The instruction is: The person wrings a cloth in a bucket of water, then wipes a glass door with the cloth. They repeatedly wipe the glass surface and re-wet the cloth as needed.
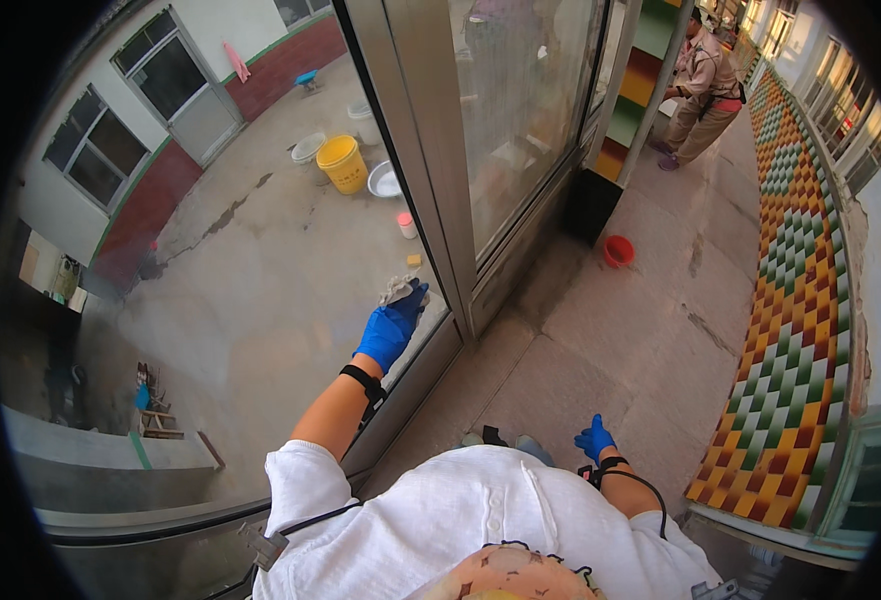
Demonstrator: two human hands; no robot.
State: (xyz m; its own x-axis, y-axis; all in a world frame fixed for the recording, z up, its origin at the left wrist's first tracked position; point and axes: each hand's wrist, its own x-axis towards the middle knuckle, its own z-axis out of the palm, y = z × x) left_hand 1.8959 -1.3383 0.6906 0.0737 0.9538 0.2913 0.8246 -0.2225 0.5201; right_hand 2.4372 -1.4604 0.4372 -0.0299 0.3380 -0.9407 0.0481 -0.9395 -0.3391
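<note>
My left hand (pixel 395 319), in a blue glove, holds a crumpled light cloth (pixel 398 289) against the large window pane (pixel 260 330), low down near the metal frame (pixel 429 187). Beyond the glass, a small yellow block (pixel 414 260) appears just above the cloth. My right hand (pixel 596 439), also gloved in blue, hangs at my right side over the paved floor, its fingers apart and nothing seen in it. A black strap circles each of my wrists.
A red bucket (pixel 618 251) stands on the paving ahead to the right, near a black box (pixel 592 206). Further along, a person (pixel 707 90) stands bent forward. A tiled wall (pixel 782 360) bounds the right side. Through the glass show a yellow bucket (pixel 341 165) and a basin (pixel 385 180).
</note>
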